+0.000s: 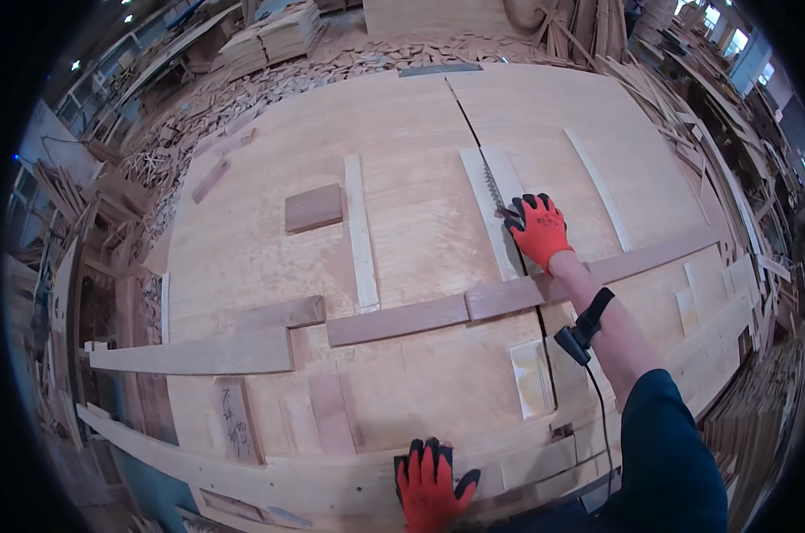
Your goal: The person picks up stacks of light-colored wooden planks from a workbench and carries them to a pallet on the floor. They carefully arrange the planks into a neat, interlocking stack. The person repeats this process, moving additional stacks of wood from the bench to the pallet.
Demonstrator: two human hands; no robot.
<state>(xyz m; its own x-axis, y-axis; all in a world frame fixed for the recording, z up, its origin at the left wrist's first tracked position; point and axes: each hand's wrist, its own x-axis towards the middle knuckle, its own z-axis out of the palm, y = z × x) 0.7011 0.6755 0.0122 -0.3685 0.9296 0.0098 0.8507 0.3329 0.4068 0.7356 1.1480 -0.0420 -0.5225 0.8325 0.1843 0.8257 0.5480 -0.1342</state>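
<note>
My right hand [541,233], in a red glove with black fingertips, reaches across the sheet-wood table [402,222]. Its fingers are bent close beside the toothed saw blade [490,185], which stands in a long dark slot. Between thumb and forefinger shows a small brownish bit, too small to name. At the near edge my left hand [433,489], gloved the same way, lies flat with fingers spread over a small dark block [400,465]. A long jointed wooden fence [398,322] crosses the table under my right forearm.
A flat brown board [313,209] lies left of a pale strip [361,235]. Another pale strip [598,186] runs right of the blade. Wood offcuts [367,58] heap beyond the far edge, and stacked slats [722,133] line the right. A black cable [603,417] hangs from my right forearm.
</note>
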